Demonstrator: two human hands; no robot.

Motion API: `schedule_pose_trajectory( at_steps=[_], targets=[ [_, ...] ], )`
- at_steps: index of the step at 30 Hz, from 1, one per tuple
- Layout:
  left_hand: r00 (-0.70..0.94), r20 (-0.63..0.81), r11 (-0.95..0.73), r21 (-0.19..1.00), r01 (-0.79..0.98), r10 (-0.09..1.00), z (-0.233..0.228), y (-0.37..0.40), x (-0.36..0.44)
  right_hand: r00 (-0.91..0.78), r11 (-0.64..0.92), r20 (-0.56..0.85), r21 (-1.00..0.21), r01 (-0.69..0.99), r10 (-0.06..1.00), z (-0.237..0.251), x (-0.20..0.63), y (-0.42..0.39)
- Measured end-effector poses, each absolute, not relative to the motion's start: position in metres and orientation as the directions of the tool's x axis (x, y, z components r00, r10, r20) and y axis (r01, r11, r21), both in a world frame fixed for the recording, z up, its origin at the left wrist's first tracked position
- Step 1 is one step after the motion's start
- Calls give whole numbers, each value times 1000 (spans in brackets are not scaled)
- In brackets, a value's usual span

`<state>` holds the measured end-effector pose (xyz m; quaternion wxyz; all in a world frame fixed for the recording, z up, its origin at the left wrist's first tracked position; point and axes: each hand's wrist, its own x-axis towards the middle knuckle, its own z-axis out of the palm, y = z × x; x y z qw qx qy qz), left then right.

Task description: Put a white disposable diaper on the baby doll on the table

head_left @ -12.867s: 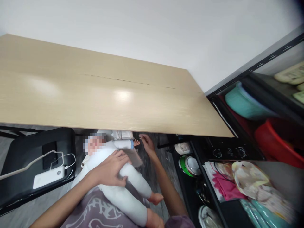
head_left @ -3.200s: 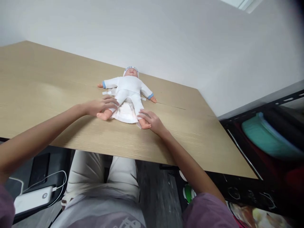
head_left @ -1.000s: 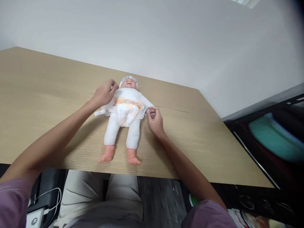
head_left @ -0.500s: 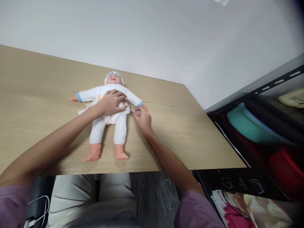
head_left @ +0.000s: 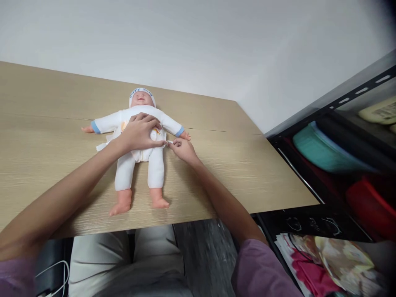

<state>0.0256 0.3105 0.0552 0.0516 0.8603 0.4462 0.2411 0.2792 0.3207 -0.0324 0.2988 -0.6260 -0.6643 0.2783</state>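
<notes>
A baby doll (head_left: 142, 110) in a white suit with blue cuffs and a lettered headband lies face up on the table, feet towards me. Round its hips is a white diaper (head_left: 142, 155) with orange printing. My left hand (head_left: 142, 132) lies over the front of the diaper, fingers spread, thumb stretched to its right edge. Beside that edge, my right hand (head_left: 183, 149) pinches a small white diaper tab (head_left: 170, 142) near the left thumb tip. On the doll's other side a white flap (head_left: 102, 145) sticks out loose. The left palm hides part of the diaper.
The wooden table (head_left: 232, 173) ends at a pale wall (head_left: 198, 45). At its right stands a black rack (head_left: 343, 101) with a teal item (head_left: 324, 150) and a red item (head_left: 371, 206). Printed packaging (head_left: 337, 264) sits low at right. A white cable (head_left: 63, 268) hangs at lower left.
My right hand has drawn the tab slightly left, and my left thumb now reaches towards it. The doll appears a little further left as the view shifts.
</notes>
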Motion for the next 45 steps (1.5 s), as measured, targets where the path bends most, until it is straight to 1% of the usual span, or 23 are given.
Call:
schedule_pose_trajectory(
  at_steps=[3, 5, 8, 12, 15, 17, 19, 21, 23, 25, 26, 28, 30, 32, 34, 37, 40, 42, 44, 45],
  targets=[
    [486, 371, -598, 305, 741, 791, 55, 310, 25, -108, 135, 95, -871, 472, 990, -31, 283, 321],
    [487, 378, -602, 304, 738, 787, 54, 311, 25, -141, 149, 101, -912, 383, 985, -25, 285, 321],
    [484, 383, -603, 305, 737, 786, 52, 312, 26, -170, 172, 117, -915, 365, 979, -11, 280, 321],
    [481, 389, -601, 295, 743, 786, 49, 313, 27, -240, 241, 171, -924, 299, 956, 7, 251, 330],
    [467, 391, -590, 302, 748, 793, 48, 313, 27, -294, 271, 190, -926, 264, 937, 13, 224, 342],
    [449, 390, -576, 322, 751, 804, 48, 313, 27, -298, 294, 213, -920, 261, 931, 12, 214, 344],
    [436, 388, -565, 335, 754, 812, 47, 313, 26, -271, 337, 262, -899, 280, 926, 10, 212, 336],
    [436, 388, -564, 335, 755, 812, 45, 313, 27, -236, 426, 363, -844, 326, 901, 6, 218, 320],
    [444, 387, -572, 334, 749, 808, 43, 315, 27, -234, 551, 500, -734, 397, 834, 2, 227, 301],
    [451, 385, -579, 348, 737, 805, 42, 316, 26, -304, 658, 589, -605, 449, 749, -1, 237, 286],
    [459, 383, -587, 362, 724, 802, 43, 317, 25, -353, 693, 602, -558, 457, 717, -2, 240, 282],
    [486, 386, -618, 419, 665, 784, 47, 317, 21, -433, 731, 590, -515, 448, 681, -4, 245, 279],
    [495, 401, -636, 528, 563, 771, 52, 315, 12, -470, 748, 582, -502, 434, 663, -6, 247, 280],
    [437, 437, -614, 634, 470, 786, 53, 310, -4, -481, 762, 591, -496, 417, 648, -7, 248, 282],
    [342, 485, -593, 662, 458, 805, 46, 305, -28, -480, 766, 596, -500, 405, 643, -8, 249, 283],
    [265, 523, -566, 576, 590, 810, 24, 296, -70, -454, 741, 586, -521, 424, 672, -7, 248, 281],
    [244, 458, -467, 472, 748, 855, 2, 290, -106, -376, 715, 614, -529, 456, 694, 0, 242, 277],
    [204, 407, -380, 419, 825, 890, -6, 287, -117, -315, 716, 661, -512, 475, 681, 10, 232, 276],
    [159, 364, -302, 379, 875, 918, -8, 285, -119, -308, 728, 687, -478, 491, 658, 26, 216, 276],
    [142, 346, -271, 359, 893, 927, -8, 284, -118, -338, 740, 683, -458, 492, 648, 34, 207, 278]
  ],
)
